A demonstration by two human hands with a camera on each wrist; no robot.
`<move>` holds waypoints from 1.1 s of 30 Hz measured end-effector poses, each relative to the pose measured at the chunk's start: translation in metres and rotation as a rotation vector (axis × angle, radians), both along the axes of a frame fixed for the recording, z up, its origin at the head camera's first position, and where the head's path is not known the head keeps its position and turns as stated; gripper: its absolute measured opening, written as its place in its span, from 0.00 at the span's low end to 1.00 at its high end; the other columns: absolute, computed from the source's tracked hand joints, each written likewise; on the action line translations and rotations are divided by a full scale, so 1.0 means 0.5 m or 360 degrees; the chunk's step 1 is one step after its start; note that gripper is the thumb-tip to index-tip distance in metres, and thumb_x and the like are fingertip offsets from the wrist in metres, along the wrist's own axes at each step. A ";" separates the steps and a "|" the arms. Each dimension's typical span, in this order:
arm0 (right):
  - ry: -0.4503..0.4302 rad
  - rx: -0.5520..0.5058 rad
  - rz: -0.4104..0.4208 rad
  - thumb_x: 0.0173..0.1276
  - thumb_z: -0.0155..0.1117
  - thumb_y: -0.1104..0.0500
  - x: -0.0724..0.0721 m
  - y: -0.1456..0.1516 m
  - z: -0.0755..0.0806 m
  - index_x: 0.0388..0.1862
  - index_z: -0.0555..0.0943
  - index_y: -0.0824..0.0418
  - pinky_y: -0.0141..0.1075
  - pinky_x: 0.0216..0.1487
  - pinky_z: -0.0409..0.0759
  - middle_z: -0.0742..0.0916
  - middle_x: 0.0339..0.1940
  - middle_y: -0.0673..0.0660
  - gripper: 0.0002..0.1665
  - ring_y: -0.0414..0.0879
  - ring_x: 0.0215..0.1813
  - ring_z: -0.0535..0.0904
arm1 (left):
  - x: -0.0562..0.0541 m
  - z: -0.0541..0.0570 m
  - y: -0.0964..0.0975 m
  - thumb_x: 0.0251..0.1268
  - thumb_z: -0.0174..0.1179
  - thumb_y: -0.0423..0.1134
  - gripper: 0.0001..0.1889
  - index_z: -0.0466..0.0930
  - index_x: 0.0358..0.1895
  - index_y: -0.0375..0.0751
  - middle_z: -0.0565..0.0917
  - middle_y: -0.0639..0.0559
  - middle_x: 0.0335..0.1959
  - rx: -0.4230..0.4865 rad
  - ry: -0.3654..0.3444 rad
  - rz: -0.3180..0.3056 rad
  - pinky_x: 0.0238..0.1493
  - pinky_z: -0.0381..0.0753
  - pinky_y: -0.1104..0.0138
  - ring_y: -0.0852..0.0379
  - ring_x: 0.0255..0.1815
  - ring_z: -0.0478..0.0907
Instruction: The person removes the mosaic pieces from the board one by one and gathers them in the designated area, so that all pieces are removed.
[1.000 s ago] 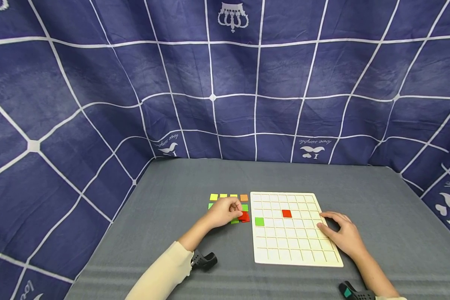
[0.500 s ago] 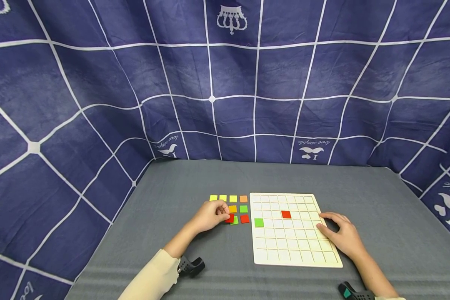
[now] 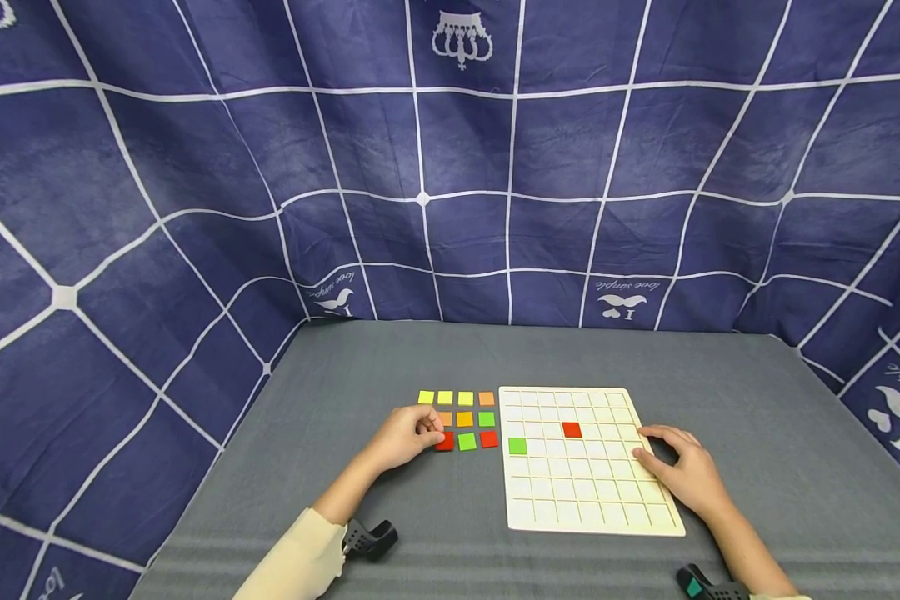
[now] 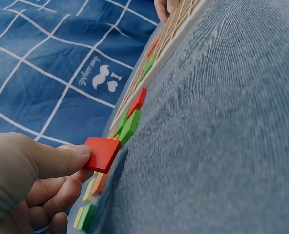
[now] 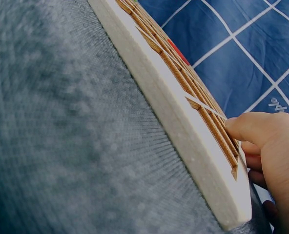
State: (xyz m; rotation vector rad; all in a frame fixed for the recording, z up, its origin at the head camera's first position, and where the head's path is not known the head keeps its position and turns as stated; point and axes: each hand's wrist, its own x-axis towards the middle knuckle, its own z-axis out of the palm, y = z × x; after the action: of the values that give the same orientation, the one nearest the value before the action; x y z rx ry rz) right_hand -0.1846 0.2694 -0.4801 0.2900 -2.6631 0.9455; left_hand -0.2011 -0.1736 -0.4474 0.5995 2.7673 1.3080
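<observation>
In the head view, my left hand (image 3: pixel 401 437) is over the lower left of a group of small square tiles. Its thumb and fingers pinch a red tile (image 4: pixel 103 153), which the left wrist view shows held by one edge. Beside it lie a green tile (image 3: pixel 467 442) and another red tile (image 3: pixel 488 439). A pale gridded board (image 3: pixel 596 492) lies to the right, with one red tile (image 3: pixel 572 430) and one green tile (image 3: pixel 518 447) on it. My right hand (image 3: pixel 686 468) rests at the board's right edge, its thumb on top and index finger extended.
Yellow tiles (image 3: pixel 446 397), orange tiles (image 3: pixel 465 418) and another green tile (image 3: pixel 487 419) lie in rows left of the board. A grey cloth (image 3: pixel 345 358) covers the table. Behind it hangs a blue curtain (image 3: pixel 465 225) with white lines.
My left hand has moved left along the front row of tiles, carrying the red tile past the other red tile and the green one. The right hand has stayed at the board's edge.
</observation>
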 end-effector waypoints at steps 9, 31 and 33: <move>-0.0013 0.0005 -0.0015 0.64 0.70 0.52 0.000 0.001 0.001 0.52 0.82 0.64 0.61 0.55 0.64 0.81 0.55 0.69 0.23 0.65 0.60 0.70 | 0.003 -0.009 -0.005 0.61 0.66 0.31 0.06 0.79 0.32 0.43 0.79 0.58 0.26 -0.0020 -0.0022 0.0031 0.29 0.74 0.67 0.61 0.25 0.74; -0.0015 0.0003 -0.0013 0.64 0.70 0.52 0.000 -0.001 0.000 0.52 0.82 0.64 0.61 0.55 0.64 0.81 0.54 0.68 0.22 0.65 0.60 0.70 | -0.003 -0.027 0.011 0.60 0.67 0.33 0.04 0.82 0.31 0.44 0.78 0.61 0.26 -0.0245 0.0269 0.0072 0.30 0.73 0.69 0.65 0.25 0.72; -0.0007 -0.0003 -0.0008 0.64 0.70 0.52 0.000 0.000 0.001 0.52 0.82 0.64 0.61 0.55 0.64 0.81 0.54 0.68 0.22 0.65 0.60 0.70 | -0.003 -0.027 0.013 0.59 0.68 0.32 0.04 0.82 0.31 0.44 0.78 0.61 0.26 -0.0282 0.0332 0.0084 0.29 0.72 0.69 0.65 0.25 0.72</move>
State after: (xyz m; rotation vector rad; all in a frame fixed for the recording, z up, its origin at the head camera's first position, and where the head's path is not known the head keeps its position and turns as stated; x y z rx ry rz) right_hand -0.1846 0.2693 -0.4798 0.2815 -2.6656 0.9481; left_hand -0.2027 -0.1673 -0.4609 0.6922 3.0433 1.0476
